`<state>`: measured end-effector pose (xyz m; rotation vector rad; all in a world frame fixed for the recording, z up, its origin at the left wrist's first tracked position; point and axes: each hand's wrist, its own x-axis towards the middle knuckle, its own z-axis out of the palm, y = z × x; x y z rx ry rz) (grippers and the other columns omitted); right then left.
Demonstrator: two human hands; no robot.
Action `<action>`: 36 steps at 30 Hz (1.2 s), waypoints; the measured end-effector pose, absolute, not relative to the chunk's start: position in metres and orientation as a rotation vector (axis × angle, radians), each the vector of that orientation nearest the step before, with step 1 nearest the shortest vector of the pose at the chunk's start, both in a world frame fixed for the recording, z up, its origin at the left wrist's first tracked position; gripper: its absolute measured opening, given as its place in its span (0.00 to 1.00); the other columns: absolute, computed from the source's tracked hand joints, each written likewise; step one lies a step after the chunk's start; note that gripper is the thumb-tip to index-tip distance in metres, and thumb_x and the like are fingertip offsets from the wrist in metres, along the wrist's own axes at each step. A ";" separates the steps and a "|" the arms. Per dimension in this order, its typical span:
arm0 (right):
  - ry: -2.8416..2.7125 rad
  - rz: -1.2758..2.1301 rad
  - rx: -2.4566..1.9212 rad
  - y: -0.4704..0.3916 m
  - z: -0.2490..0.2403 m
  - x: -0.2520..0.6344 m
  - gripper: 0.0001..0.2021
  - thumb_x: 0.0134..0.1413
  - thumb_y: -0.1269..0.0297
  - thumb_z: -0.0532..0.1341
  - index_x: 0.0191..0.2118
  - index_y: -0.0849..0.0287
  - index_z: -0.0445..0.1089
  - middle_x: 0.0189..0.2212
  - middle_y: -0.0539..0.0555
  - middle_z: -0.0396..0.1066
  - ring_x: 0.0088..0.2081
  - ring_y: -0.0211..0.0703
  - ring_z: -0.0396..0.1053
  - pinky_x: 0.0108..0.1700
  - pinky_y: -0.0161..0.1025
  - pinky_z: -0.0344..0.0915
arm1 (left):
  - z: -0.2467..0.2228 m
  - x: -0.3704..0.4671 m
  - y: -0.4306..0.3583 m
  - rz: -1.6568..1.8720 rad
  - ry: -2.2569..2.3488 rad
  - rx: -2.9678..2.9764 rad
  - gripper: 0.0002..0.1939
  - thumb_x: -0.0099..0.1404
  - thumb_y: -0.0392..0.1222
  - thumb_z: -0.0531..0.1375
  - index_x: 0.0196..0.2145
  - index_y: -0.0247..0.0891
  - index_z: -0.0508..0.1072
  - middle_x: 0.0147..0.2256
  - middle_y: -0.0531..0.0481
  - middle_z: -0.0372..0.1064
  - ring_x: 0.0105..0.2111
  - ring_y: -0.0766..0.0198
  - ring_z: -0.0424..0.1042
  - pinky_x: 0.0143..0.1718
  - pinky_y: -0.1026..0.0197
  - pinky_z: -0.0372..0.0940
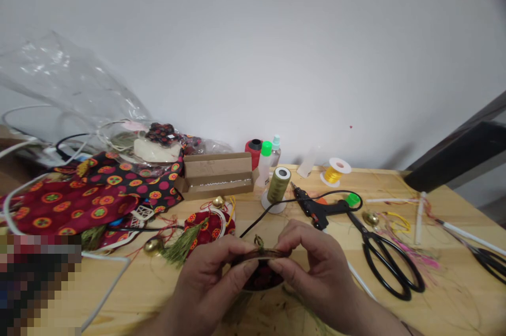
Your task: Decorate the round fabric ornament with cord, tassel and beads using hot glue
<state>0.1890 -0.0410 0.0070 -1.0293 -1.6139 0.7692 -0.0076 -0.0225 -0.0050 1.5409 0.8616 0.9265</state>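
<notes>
Hoop [264, 277], dark patterned cloth inside, is sitting between both hands over the middle of the worktop [150, 283], toward the near edge; can't tell if its underside is touching the wood. Left hand [215, 272] is pinching its rim, grip nearly closed, thumb nearest the camera and fingers behind. Right hand [316, 265] is doing the same opposite, grip equally narrow. A green thread loop [259, 242] is poking up from the rim between the fingers.

Just beyond the left hand, a green tassel [184, 243] is lying across a red patterned piece [197, 223], gold bell [153, 246] resting at its left. Beyond the hoop, an olive spool [279, 186] is standing upright, glue gun [322, 212] lying to its right. Black-handled scissors [385, 258] are lying right of the right hand, toward the right edge.

Along the far edge, an open box [217, 180], a green-capped bottle [264, 164] and a yellow spool [334, 172] are standing. Patterned cloth [75, 204] is heaping up toward the left edge, a clear bag [79, 83] rising behind.
</notes>
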 end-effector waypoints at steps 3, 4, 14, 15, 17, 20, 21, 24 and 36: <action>-1.621 0.779 -1.039 -0.042 0.007 0.189 0.05 0.52 0.68 0.65 0.28 0.58 0.68 0.23 0.49 0.68 0.27 0.37 0.66 0.30 0.35 0.62 | -0.005 -0.007 -0.022 0.921 0.868 1.548 0.07 0.64 0.42 0.59 0.35 0.40 0.78 0.29 0.48 0.76 0.29 0.61 0.75 0.31 0.65 0.70; -1.619 0.784 -1.039 -0.042 0.007 0.189 0.05 0.52 0.68 0.65 0.28 0.58 0.68 0.23 0.49 0.68 0.27 0.37 0.66 0.30 0.35 0.62 | -0.005 -0.007 -0.023 0.922 0.872 1.543 0.08 0.64 0.42 0.59 0.35 0.40 0.78 0.29 0.48 0.76 0.29 0.61 0.75 0.31 0.65 0.70; -1.170 1.222 -1.171 -0.030 0.007 0.187 0.13 0.43 0.58 0.68 0.24 0.60 0.67 0.19 0.48 0.67 0.21 0.35 0.62 0.24 0.33 0.60 | 0.000 0.001 -0.022 0.964 0.823 1.230 0.18 0.58 0.42 0.65 0.48 0.45 0.76 0.44 0.49 0.78 0.43 0.57 0.75 0.43 0.63 0.70; -1.102 1.278 -1.169 -0.028 0.007 0.187 0.14 0.42 0.56 0.69 0.24 0.60 0.67 0.19 0.48 0.67 0.21 0.34 0.62 0.24 0.33 0.60 | 0.000 0.002 -0.021 0.970 0.796 1.182 0.17 0.59 0.43 0.64 0.47 0.44 0.76 0.44 0.48 0.78 0.43 0.56 0.75 0.43 0.62 0.70; -1.016 1.323 -1.173 -0.025 0.007 0.187 0.16 0.39 0.54 0.71 0.23 0.60 0.68 0.19 0.48 0.68 0.21 0.34 0.62 0.25 0.32 0.60 | 0.001 0.003 -0.018 0.969 0.755 1.124 0.15 0.60 0.45 0.63 0.45 0.41 0.78 0.43 0.46 0.78 0.41 0.55 0.76 0.41 0.61 0.71; -0.962 1.329 -1.183 -0.024 0.007 0.188 0.17 0.36 0.54 0.72 0.23 0.61 0.69 0.19 0.48 0.69 0.21 0.33 0.62 0.25 0.32 0.60 | -0.001 0.003 -0.014 0.953 0.763 1.111 0.14 0.61 0.44 0.63 0.44 0.40 0.79 0.42 0.46 0.79 0.41 0.57 0.76 0.42 0.63 0.70; -0.952 1.329 -1.184 -0.024 0.007 0.189 0.17 0.36 0.54 0.72 0.23 0.62 0.69 0.19 0.48 0.70 0.21 0.33 0.62 0.25 0.32 0.60 | -0.002 0.002 -0.013 0.951 0.773 1.111 0.13 0.61 0.43 0.63 0.44 0.40 0.79 0.41 0.47 0.79 0.41 0.58 0.76 0.43 0.64 0.69; -0.930 1.321 -1.185 -0.024 0.006 0.189 0.17 0.36 0.54 0.72 0.23 0.62 0.70 0.19 0.49 0.71 0.22 0.33 0.63 0.25 0.31 0.60 | -0.005 0.001 -0.012 0.945 0.785 1.099 0.12 0.62 0.43 0.62 0.43 0.41 0.79 0.40 0.49 0.79 0.39 0.61 0.75 0.42 0.66 0.68; -0.963 1.313 -1.146 -0.024 0.006 0.189 0.16 0.38 0.56 0.72 0.23 0.62 0.69 0.18 0.49 0.70 0.20 0.31 0.62 0.24 0.30 0.58 | -0.002 0.004 -0.015 0.975 0.830 1.111 0.10 0.59 0.43 0.65 0.38 0.42 0.82 0.32 0.50 0.80 0.33 0.62 0.76 0.35 0.67 0.69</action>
